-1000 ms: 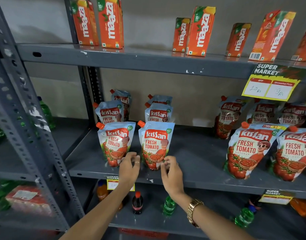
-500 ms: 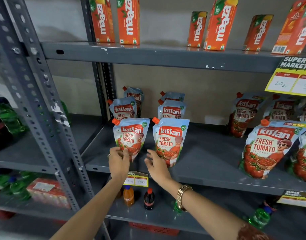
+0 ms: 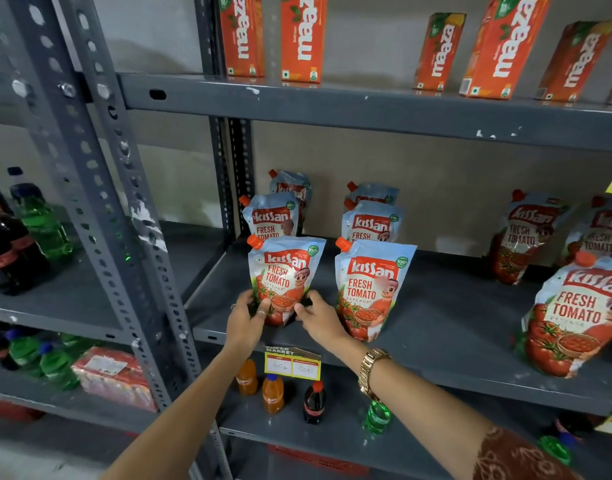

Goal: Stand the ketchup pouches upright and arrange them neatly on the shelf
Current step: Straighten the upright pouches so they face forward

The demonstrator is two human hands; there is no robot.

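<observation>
Squaring the front-left pouch (image 3: 284, 277) between left hand (image 3: 244, 320) and right hand (image 3: 320, 318) — fingers lightly cupping its base — while right-side pouches (image 3: 574, 313) lean, apparently unsorted.

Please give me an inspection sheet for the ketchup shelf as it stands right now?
Surface: grey metal shelf, scuffed, bare in the middle.
Job's things: front-left pouch upright, held at its base; front-right pouch upright beside it, apart; four more upright in two columns behind; right-hand group of pouches leaning.
Clutter: nothing seen on this shelf.
Grips: left hand and right hand on either side of the front-left pouch's base.
Cables: nothing seen.
Surroundings: juice cartons above; small bottles and a price tag below; soda bottles on the neighbouring rack.
</observation>
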